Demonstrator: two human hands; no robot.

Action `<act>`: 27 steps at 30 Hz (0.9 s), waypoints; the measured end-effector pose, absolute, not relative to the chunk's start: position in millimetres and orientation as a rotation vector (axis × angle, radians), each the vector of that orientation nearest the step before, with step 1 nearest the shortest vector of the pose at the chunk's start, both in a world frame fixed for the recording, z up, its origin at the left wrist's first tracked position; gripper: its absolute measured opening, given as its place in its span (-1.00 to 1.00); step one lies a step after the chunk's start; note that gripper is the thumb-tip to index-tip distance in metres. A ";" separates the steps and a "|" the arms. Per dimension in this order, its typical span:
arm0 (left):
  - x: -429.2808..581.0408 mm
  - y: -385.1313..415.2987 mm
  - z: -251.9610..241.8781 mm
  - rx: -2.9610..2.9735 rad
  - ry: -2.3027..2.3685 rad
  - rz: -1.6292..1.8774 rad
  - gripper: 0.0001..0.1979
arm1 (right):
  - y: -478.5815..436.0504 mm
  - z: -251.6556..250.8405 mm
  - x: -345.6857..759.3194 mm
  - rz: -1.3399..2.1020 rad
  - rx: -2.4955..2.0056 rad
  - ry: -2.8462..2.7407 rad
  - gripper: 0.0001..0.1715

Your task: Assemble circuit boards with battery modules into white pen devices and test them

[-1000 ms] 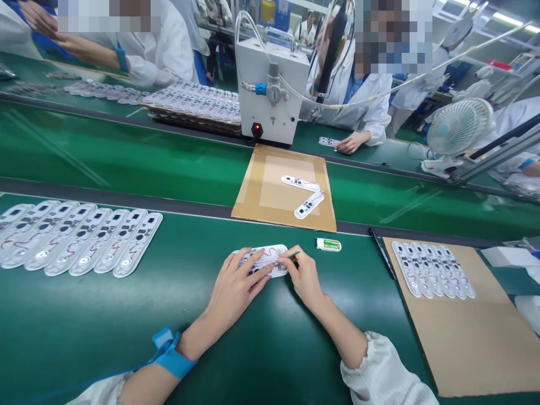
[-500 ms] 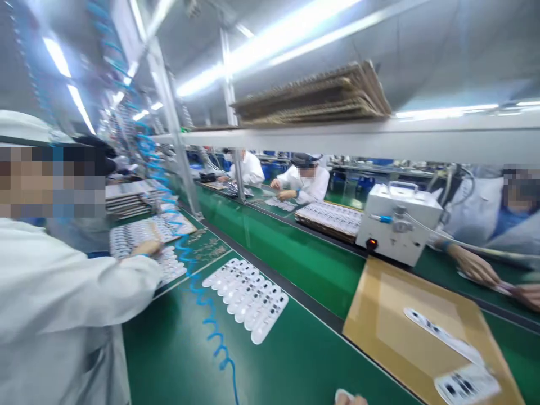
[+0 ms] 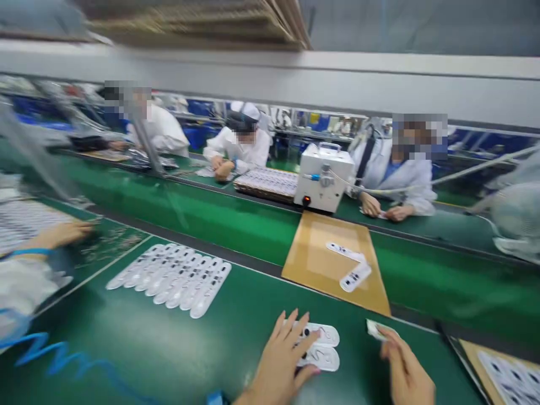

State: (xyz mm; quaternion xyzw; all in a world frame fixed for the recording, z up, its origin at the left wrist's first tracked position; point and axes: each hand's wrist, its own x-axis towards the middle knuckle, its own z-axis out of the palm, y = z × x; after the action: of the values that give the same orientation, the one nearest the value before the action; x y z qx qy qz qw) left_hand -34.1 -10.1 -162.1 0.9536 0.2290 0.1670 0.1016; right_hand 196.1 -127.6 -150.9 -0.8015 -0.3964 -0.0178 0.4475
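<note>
My left hand lies with fingers spread over two white oblong panels side by side on the green bench. The panels have rounded ends, dark spots and thin curved lines or wires. To their right, my right hand is closed on a small whitish piece; blur hides its kind. A slanted row of several similar white panels lies on the bench, left of my left hand.
A brown board with white panels spans the green channel. Behind it stands a white machine. Another panel-covered board is at right. A blue coiled hose and a co-worker's hand are at left.
My view has turned right and downward. Both my hands now show; before, only fingertips beside a white piece appeared at the bottom edge. The neighbouring co-worker has mostly left the view.
</note>
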 end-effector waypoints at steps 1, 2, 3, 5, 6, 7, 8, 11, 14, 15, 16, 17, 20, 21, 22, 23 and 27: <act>-35.6 -14.0 -155.4 2.806 0.628 0.449 -0.38 | -121.1 -143.4 197.4 -0.011 -1.946 -1.129 -0.51; -36.8 -18.9 -151.0 2.809 0.565 0.426 -0.40 | -107.9 -136.0 202.1 0.029 -1.938 -1.279 -0.53; -37.6 -25.0 -149.0 2.824 0.486 0.420 -0.41 | -90.0 -129.0 210.5 0.065 -1.945 -1.420 -0.55; -38.6 -40.1 -150.7 2.881 0.334 0.459 -0.41 | -49.5 -116.3 236.9 0.124 -1.983 -1.524 -0.67; -38.9 -48.1 -153.4 2.916 0.276 0.504 -0.41 | -30.5 -110.6 252.7 0.157 -2.004 -1.569 -0.66; -39.3 -55.3 -156.4 2.949 0.238 0.554 -0.40 | -14.3 -105.5 268.1 0.192 -2.031 -1.612 -0.61; -39.7 -61.5 -159.4 2.977 0.215 0.601 -0.38 | -1.6 -101.2 281.2 0.222 -2.063 -1.641 -0.57; -42.0 -71.2 -164.4 3.032 0.246 0.684 -0.31 | 10.8 -95.9 291.8 0.296 -2.132 -1.712 -0.62; -45.1 -70.1 -162.7 3.089 0.377 0.707 -0.29 | -13.8 -101.8 252.0 0.385 -2.127 -1.808 -0.62; -45.9 -68.4 -160.9 3.097 0.420 0.707 -0.28 | -26.9 -104.5 232.9 0.427 -2.110 -1.843 -0.58; -46.3 -66.3 -158.6 3.092 0.455 0.693 -0.28 | -40.0 -106.6 214.7 0.467 -2.103 -1.865 -0.55; -46.3 -64.1 -156.1 3.074 0.492 0.657 -0.25 | -51.2 -107.8 199.5 0.520 -2.093 -1.880 -0.53; -44.7 -57.6 -149.1 2.988 0.561 0.488 -0.13 | -57.0 -104.9 188.1 0.666 -2.075 -1.844 -0.60; -44.0 -55.9 -147.8 2.962 0.569 0.433 -0.12 | -47.7 -102.2 197.0 0.660 -2.095 -1.793 -0.67; -43.5 -54.5 -147.2 2.945 0.564 0.396 -0.13 | -33.7 -99.0 211.0 0.611 -2.134 -1.724 -0.73; -43.3 -53.3 -147.4 2.936 0.549 0.378 -0.16 | -16.7 -95.7 228.3 0.520 -2.188 -1.645 -0.74; -45.3 -50.2 -153.9 2.939 0.507 0.401 -0.24 | 45.6 -86.6 287.1 0.216 -2.333 -1.462 -0.63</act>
State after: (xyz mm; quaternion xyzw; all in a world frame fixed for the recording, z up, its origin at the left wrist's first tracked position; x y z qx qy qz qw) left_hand -45.3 -50.2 -153.9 0.9745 0.1683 0.1330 0.0663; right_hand 287.1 45.6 -86.6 -0.8297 -0.5197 0.0769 0.1887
